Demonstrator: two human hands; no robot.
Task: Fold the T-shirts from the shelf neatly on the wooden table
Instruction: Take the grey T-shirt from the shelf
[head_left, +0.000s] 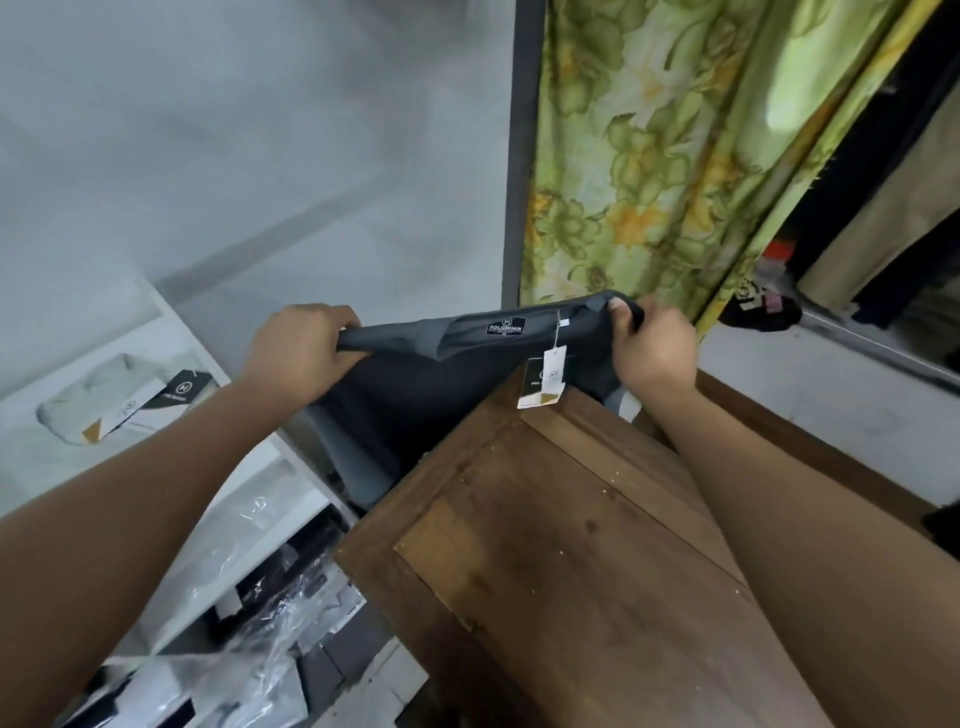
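T-shirt (415, 384), dark grey, hangs over the wooden table's (597, 545) far corner. Left hand (298, 345) and right hand (654, 345), arms outstretched, each clench a shoulder.

Lower part of T-shirt (395, 400) hidden behind wooden table (571, 545); hang tag (543, 382) print unreadable.

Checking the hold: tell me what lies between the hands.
Head view: the dark T-shirt, its neckline stretched from left hand to right hand, bearing a neck label and dangling hang tag.

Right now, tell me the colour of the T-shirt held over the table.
Dark grey, with a black neck label; the head view shows the T-shirt best.
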